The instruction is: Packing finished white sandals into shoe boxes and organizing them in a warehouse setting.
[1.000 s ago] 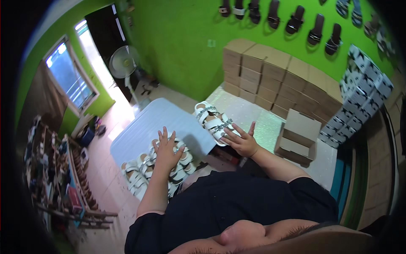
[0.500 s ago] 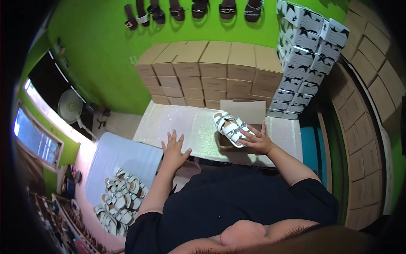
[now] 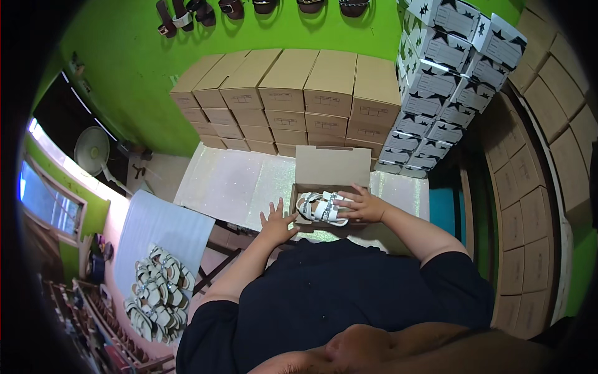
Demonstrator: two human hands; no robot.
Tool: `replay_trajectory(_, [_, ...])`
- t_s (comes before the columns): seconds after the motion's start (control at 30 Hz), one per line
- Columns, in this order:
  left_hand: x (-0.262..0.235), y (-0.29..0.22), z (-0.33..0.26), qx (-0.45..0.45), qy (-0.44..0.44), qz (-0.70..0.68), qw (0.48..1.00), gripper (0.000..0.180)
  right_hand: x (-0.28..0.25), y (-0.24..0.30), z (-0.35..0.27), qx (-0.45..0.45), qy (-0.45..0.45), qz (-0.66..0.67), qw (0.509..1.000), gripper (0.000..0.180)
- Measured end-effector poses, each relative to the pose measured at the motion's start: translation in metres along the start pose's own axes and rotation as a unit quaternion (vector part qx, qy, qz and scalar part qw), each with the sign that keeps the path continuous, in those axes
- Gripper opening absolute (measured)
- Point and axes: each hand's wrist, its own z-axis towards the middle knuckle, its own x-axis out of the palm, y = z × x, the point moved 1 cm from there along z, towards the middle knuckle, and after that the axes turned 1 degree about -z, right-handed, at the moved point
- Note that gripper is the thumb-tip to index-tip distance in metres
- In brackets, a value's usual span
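A pair of white sandals (image 3: 323, 208) with dark, glittery trim on the straps lies inside an open brown shoebox (image 3: 299, 189). The box's lid (image 3: 332, 164) stands raised at the back. My right hand (image 3: 366, 206) reaches in from the right and grips the sandals at their right end, its fingers over the straps. At the box's front left corner is my left hand (image 3: 278, 225), fingers spread, holding nothing. The part of the sandals under my right fingers is hidden.
The box sits on a pale, glittery tabletop (image 3: 218, 177). Stacked brown boxes (image 3: 286, 87) line its back, beside a tall stack of star-patterned boxes (image 3: 433, 93). More white sandals (image 3: 159, 290) are heaped on a light-blue surface (image 3: 165, 224) at left. A fan (image 3: 92, 150) stands beyond.
The sandals have gone from tilted above the box down into it, with my right hand on them. My left hand has moved right to the box's corner. The view has shifted slightly.
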Motion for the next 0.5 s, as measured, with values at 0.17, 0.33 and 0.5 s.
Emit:
replay_trajectory(0.17, [0.003,0.014,0.003,-0.01,0.029,0.024,0.999,0.05,0.03,-0.04,-0.022,0.054,0.131,-0.016,0.99,0.032])
replay_trajectory(0.33, [0.008,0.029,0.01,0.005,0.01,-0.025,1.0,0.048,0.007,-0.017,0.003,0.213,0.251,0.047,0.943,0.019])
replay_trajectory(0.5, [-0.007,0.033,0.025,0.051,-0.001,-0.022,0.998,0.05,0.053,-0.005,0.019,0.361,0.091,0.024,0.928,0.023])
